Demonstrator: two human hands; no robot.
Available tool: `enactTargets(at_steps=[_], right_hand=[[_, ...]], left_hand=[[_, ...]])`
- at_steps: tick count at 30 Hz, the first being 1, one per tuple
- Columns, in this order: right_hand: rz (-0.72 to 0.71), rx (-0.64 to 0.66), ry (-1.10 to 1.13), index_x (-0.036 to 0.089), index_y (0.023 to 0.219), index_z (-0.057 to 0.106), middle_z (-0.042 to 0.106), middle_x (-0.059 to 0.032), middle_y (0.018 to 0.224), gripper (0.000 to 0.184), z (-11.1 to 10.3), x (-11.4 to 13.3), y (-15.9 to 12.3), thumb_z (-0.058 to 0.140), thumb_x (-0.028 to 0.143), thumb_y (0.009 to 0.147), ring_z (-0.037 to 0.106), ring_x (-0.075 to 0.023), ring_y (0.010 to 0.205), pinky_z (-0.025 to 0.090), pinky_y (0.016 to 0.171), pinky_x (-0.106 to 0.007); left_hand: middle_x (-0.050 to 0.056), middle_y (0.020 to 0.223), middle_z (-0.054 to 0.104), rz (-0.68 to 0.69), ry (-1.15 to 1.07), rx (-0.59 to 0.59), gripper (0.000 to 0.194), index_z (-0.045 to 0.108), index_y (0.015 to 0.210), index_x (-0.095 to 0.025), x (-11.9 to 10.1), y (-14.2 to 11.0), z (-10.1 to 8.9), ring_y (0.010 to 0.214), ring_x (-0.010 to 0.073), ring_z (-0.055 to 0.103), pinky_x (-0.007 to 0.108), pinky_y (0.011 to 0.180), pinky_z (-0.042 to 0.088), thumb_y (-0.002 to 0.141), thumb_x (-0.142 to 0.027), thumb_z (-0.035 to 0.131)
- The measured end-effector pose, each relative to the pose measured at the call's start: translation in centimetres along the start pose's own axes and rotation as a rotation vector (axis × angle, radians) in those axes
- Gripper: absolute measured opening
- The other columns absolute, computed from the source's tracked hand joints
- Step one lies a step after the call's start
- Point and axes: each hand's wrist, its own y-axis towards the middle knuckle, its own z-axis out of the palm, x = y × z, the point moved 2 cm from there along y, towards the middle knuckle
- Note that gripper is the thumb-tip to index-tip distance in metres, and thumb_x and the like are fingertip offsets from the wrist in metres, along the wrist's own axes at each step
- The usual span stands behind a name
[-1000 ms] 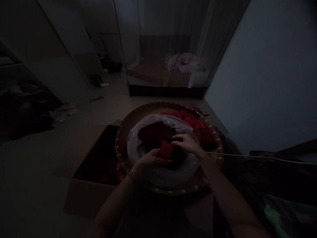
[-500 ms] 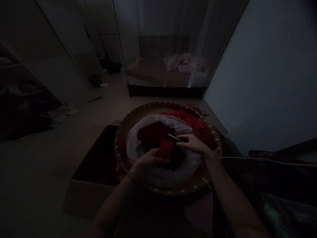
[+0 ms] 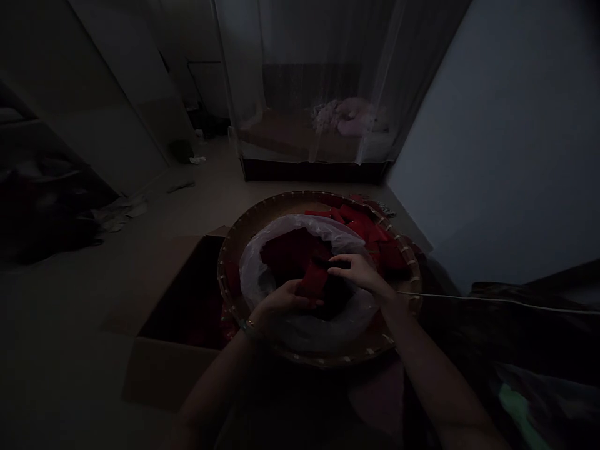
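Note:
In dim light, my left hand [image 3: 281, 300] is closed around a small red piece [image 3: 313, 280] over an open clear plastic bag [image 3: 262, 269] that holds more red pieces. My right hand [image 3: 359, 272] pinches a thin dark object [image 3: 328, 261] at the top of that red piece. The bag sits inside a round woven bamboo tray [image 3: 253, 219]. A heap of loose red pieces [image 3: 365, 231] lies on the tray's far right side. A bracelet is on my left wrist.
An open cardboard box [image 3: 164, 350] stands left of the tray on the floor. A mosquito net over a low bed with pink items [image 3: 347, 119] is behind. A wall rises on the right, dark cloth lies at the lower right, and a thin cord [image 3: 492, 300] crosses it.
My right hand drew the thin dark object out to the right half a second ago, then came back in against the red piece. My left hand stayed put.

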Motion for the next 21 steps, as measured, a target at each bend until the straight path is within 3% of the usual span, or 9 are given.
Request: enactTargets(at_steps=[8,13,17,21], right_hand=[[-0.010,-0.017,-0.020,0.017,0.092,0.068,0.070,-0.0045,0.090,0.033,0.5,-0.2,0.1,0.066,0.038,0.067,0.064,-0.0218,0.083,0.048,0.074,-0.030],[0.002,0.040,0.034,0.018,0.101,0.066,0.069,-0.0050,0.097,0.041,-0.7,-0.5,-0.3,0.066,0.042,0.068,0.063,-0.0221,0.088,0.048,0.074,-0.030],[0.033,0.104,-0.020,0.016,0.105,0.064,0.067,-0.0073,0.103,0.046,-2.5,-2.6,-1.1,0.067,0.043,0.067,0.062,-0.0234,0.093,0.048,0.080,-0.032],[0.059,0.247,-0.175,0.017,0.106,0.064,0.067,-0.0078,0.104,0.054,-2.3,-4.8,-1.8,0.075,0.038,0.057,0.061,-0.0261,0.096,0.046,0.085,-0.036]], left_hand=[[0.013,0.102,0.068,0.006,0.025,-0.006,0.055,0.060,0.110,-0.012,0.1,-0.1,-0.1,0.091,0.0232,0.065,0.031,0.080,0.048,0.059,-0.017,0.080],[0.012,0.103,0.067,0.031,0.043,-0.024,0.055,0.060,0.111,-0.013,-0.1,0.0,-0.3,0.092,0.0233,0.065,0.031,0.079,0.048,0.060,-0.020,0.080],[0.012,0.100,0.068,0.076,0.076,-0.090,0.052,0.061,0.109,-0.012,0.0,0.2,-0.7,0.088,0.0221,0.065,0.030,0.077,0.048,0.061,-0.023,0.079],[0.011,0.092,0.069,0.139,0.062,-0.148,0.049,0.062,0.104,-0.009,-0.2,0.4,-0.7,0.080,0.0202,0.066,0.026,0.071,0.048,0.060,-0.021,0.080]])
